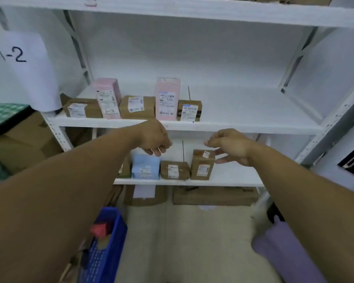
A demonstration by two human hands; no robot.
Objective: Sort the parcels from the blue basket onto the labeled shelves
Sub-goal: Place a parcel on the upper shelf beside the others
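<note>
Both my arms reach toward a white shelf unit. My left hand (154,139) hangs empty with loosely curled fingers above a light blue parcel (145,167) on the lower shelf (229,182). My right hand (231,147) is relaxed and empty, just right of an upright brown box (202,165). A low brown parcel (175,170) lies between the two. On the upper shelf (243,127) stand two pink boxes (108,98) (167,99) and three brown parcels (137,107). The blue basket (106,248) sits on the floor at bottom left with a red item (98,229) in it.
A paper sign reading 1-2 (23,68) hangs at the left upright. Flat cardboard boxes (213,196) lie under the lowest shelf. Large cartons (25,144) are stacked at left. A purple object (284,254) lies on the floor at right.
</note>
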